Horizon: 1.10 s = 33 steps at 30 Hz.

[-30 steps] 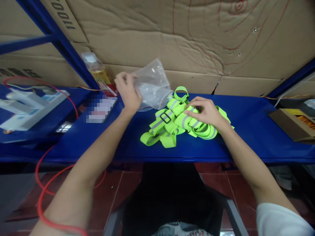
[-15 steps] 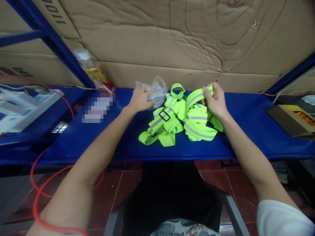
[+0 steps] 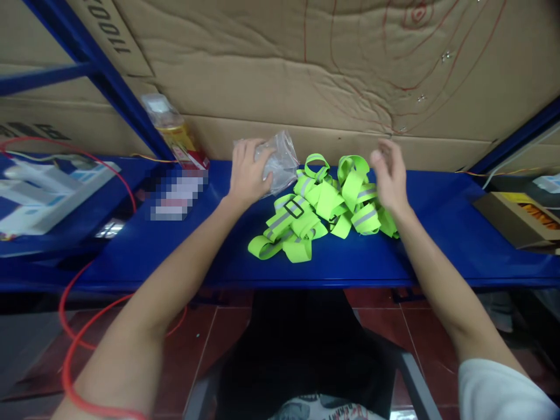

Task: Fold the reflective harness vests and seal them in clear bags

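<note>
My left hand (image 3: 248, 174) is curled over a clear plastic bag (image 3: 282, 166) at the back of the blue table, its thumb and fingers around the near side of the bag. A heap of fluorescent yellow-green reflective straps (image 3: 326, 201) with grey stripes lies just right of the bag. One black slide buckle (image 3: 293, 206) shows on the straps at the left of the heap. Beside the heap's right edge my right hand (image 3: 391, 175) is raised with thumb and fingers apart, holding nothing.
A wrapped bottle (image 3: 172, 131) leans by the cardboard wall (image 3: 262, 87) at the back left. White boxes (image 3: 48, 195) and a red hose (image 3: 72, 326) are on the left. An open carton (image 3: 518, 219) stands at the right of the blue table (image 3: 441, 233).
My right hand has let go of a strap, which dropped back as a loop on the heap. My left hand's fingers have curled more around the plastic bag.
</note>
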### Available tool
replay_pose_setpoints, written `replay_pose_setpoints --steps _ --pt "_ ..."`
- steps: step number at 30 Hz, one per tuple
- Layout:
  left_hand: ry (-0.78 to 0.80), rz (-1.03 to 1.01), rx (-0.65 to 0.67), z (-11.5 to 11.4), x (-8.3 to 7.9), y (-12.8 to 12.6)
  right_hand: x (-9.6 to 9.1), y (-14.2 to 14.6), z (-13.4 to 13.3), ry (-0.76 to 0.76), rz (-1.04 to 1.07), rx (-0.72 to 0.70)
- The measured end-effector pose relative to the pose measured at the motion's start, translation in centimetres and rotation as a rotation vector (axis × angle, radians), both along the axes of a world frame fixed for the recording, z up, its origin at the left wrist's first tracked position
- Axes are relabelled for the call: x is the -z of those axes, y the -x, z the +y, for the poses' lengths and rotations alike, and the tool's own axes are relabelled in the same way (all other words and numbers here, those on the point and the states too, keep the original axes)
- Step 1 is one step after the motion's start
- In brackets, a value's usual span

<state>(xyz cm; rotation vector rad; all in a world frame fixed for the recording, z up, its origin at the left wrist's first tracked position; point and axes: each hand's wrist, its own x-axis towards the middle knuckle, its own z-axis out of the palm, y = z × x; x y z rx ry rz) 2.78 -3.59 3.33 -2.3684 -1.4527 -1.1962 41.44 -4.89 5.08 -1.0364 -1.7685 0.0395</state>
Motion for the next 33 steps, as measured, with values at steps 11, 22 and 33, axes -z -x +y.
replay_pose_setpoints --steps 11,22,33 --pt "0.201 0.098 0.087 0.3 2.5 -1.6 0.7 9.4 -7.2 0.101 -0.897 -0.329" --pt "0.061 0.071 0.094 0.3 1.7 -0.6 1.5 1.1 -0.7 0.267 -0.809 0.186" --pt "-0.001 0.345 0.436 -4.6 2.6 -7.7 0.6 2.7 -0.5 0.158 -0.577 0.054"
